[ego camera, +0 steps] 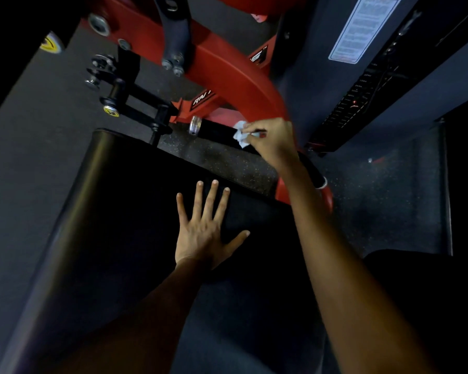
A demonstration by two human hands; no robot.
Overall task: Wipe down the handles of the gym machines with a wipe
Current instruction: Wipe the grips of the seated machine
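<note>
on the black handle [216,132], right hand [273,143] fingers clutch a half-hidden wipe [239,133]; left hand [206,233] splayed flat.

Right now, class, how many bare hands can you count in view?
2. The left hand lies flat on the black padded bench; the right hand holds the white wipe against the black handle.

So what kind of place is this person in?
Most likely a gym: a red steel machine frame, a black padded bench, and a stack of numbered weight plates beside speckled rubber flooring.
</note>
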